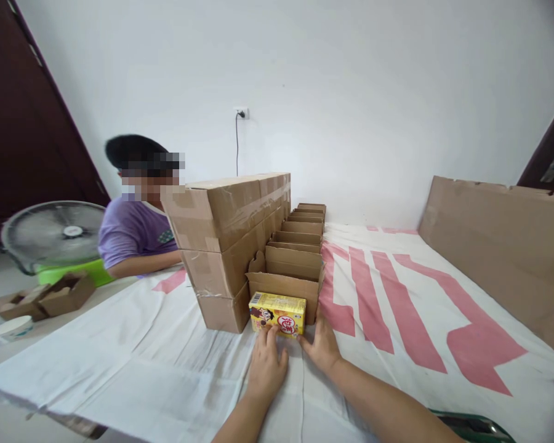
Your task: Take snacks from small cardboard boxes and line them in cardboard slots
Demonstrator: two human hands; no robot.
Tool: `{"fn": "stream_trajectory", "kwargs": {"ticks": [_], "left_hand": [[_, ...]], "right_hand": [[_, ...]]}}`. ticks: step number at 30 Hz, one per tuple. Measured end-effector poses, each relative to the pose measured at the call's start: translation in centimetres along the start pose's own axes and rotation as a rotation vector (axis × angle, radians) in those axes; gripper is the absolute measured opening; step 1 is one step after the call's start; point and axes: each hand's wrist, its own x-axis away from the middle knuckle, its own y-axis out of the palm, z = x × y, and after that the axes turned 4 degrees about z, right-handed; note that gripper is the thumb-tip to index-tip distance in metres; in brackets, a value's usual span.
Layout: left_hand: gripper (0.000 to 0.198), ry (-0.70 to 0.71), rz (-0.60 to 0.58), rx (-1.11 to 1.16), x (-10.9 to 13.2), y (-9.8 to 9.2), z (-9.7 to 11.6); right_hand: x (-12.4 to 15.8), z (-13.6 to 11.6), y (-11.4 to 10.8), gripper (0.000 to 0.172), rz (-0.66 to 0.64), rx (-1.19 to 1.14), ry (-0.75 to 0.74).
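Observation:
A small yellow printed box (pixel 277 311) stands upright on the cloth, against the near side of an open cardboard carton (pixel 284 287). My left hand (pixel 266 362) lies at the lower front of the yellow box, fingers stretched against its printed face. At the box's lower right corner is the thumb of my right hand (pixel 322 346). The other right fingers reach up beside the carton's right edge, apart from the thumb. How firmly they press on the carton cannot be made out. Behind it runs a row of more open cartons (pixel 303 237).
Taped cartons (pixel 233 215) form a stack left of the row. A person (pixel 138 231) in purple sits beyond it. The table has a white cloth (pixel 166 363) with red print. A large cardboard panel (pixel 498 246) stands right; a fan (pixel 58 237) is at left.

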Motion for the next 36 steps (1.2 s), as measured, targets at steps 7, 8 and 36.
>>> {"fn": "stream_trajectory", "kwargs": {"ticks": [7,8,36], "left_hand": [[0.043,-0.001,-0.011,0.008,0.07,0.09,-0.29],[0.044,0.006,-0.012,0.005,0.11,0.17,-0.39],[0.030,-0.011,-0.045,0.046,-0.21,-0.21,-0.25]], "right_hand": [[-0.01,0.15,0.13,0.090,0.019,-0.002,-0.006],[0.01,0.18,0.15,0.090,0.019,0.001,-0.009],[-0.07,-0.03,-0.35,0.075,0.028,-0.031,-0.036]]}}
